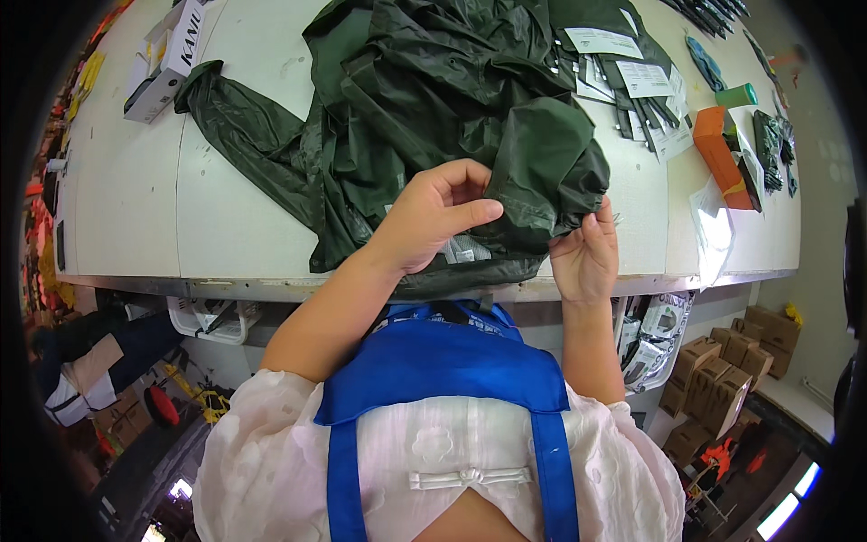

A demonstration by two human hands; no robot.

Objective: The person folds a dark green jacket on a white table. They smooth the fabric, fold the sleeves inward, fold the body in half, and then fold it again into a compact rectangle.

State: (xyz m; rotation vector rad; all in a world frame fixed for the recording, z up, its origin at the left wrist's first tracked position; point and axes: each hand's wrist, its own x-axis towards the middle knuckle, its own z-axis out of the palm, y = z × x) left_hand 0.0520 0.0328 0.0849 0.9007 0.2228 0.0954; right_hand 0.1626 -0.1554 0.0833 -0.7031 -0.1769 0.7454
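Note:
A dark green, shiny rain jacket (424, 81) lies bunched over the middle of the worktable, one sleeve (248, 126) stretched out to the left. My left hand (429, 217) is closed on a gathered, puffed part of the jacket, thumb on top and the other fingers partly hidden under the cloth. At the right end of that puffed part, my right hand (589, 248) pinches the jacket's edge between thumb and fingers. Below my hands, the lower edge of the jacket hangs at the table's front edge. A light grey patch shows between the folds there.
Flat dark packages with white labels (646, 79) are piled at the back right. Beyond them lie an orange box (720, 154), a green roll (736, 96) and a clear plastic sheet (713, 230). A white box (167, 59) stands at the far left. White baskets (217, 321) hang below the tabletop.

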